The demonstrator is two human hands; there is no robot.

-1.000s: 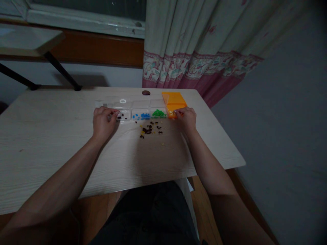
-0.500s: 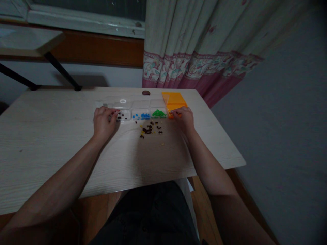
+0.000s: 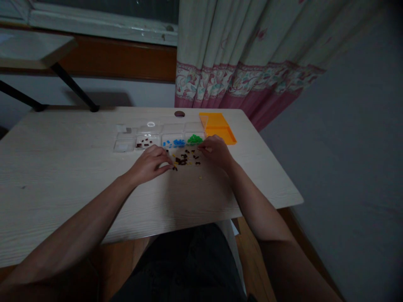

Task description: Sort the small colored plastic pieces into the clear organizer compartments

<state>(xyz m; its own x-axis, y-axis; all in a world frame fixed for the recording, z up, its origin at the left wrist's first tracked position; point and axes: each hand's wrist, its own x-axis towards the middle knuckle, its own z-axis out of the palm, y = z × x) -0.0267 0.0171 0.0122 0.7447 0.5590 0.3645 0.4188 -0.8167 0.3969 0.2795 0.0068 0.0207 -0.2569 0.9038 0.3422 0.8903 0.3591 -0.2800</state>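
My left hand (image 3: 153,165) is at the left edge of a scatter of small dark brown and yellow pieces (image 3: 181,160) on the table. Its thumb and forefinger are a little apart, their tips beside the pieces. My right hand (image 3: 217,152) is at the far right of the scatter, with thumb and forefinger pinched together; what lies between them is too small to make out. Behind the scatter stands a clear plastic compartment box (image 3: 124,146). Its compartments hold brown pieces (image 3: 145,142), blue pieces (image 3: 179,143) and green pieces (image 3: 195,139).
At the box's right end is an open orange case (image 3: 217,120). The wooden table (image 3: 63,188) has a round hole (image 3: 179,114) at its back edge. A raised shelf (image 3: 34,50) on black legs stands back left. A curtain (image 3: 220,54) hangs behind, and a wall rises at right.
My left hand has moved from the box's left compartments right and nearer to the loose pieces. My right hand has come left from the orange case to the scatter's edge.
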